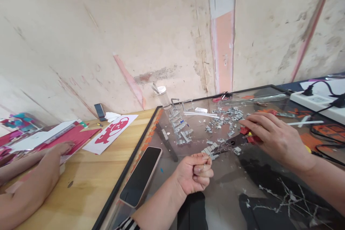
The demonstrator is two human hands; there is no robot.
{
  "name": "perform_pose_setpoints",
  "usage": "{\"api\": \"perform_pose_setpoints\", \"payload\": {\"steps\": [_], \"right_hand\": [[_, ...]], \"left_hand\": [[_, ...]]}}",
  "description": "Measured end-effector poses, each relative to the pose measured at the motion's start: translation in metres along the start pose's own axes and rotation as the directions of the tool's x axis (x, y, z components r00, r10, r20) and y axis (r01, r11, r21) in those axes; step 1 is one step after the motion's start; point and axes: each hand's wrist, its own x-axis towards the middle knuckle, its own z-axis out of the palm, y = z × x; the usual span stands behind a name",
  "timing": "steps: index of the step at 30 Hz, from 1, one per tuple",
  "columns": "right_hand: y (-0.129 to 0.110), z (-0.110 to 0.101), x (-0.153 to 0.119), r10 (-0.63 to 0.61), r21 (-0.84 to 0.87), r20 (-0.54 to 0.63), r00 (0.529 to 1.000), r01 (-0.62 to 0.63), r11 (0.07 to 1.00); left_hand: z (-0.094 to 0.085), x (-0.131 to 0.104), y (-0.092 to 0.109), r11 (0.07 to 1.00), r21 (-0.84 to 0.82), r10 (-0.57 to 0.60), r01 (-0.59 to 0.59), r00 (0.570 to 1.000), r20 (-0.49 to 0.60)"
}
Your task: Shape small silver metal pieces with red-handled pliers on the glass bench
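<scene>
My right hand (277,140) is closed around the red and yellow handles of a pair of pliers (237,141). The dark jaws point left, toward small flat grey pieces (209,148) just beyond my left fingertips. My left hand (196,174) is closed in a pinch, with a thin silvery wire (204,167) showing between the fingers. Whether the grey pieces are joined to that wire or touched by the jaws, I cannot tell. Many similar grey pieces (234,115) lie scattered on the glass tabletop behind both hands. Thin, twig-like wire scraps (293,201) lie at the lower right.
A phone (141,176) lies left of my left forearm. Behind stand a clear container with a white lid (164,97) and wire frames; a white power strip (320,106) with black cables is at right. On the adjoining wooden table, another person's hands (60,149) rest on red sheets.
</scene>
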Motion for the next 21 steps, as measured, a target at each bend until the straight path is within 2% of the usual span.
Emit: {"api": "perform_pose_setpoints", "payload": {"steps": [21], "right_hand": [[0.0001, 0.0029, -0.0014, -0.047, 0.054, -0.005, 0.999, 0.048, 0.997]], "left_hand": [[0.0021, -0.0015, -0.0025, 0.996, -0.005, -0.086, 0.087, 0.994, 0.069]]}}
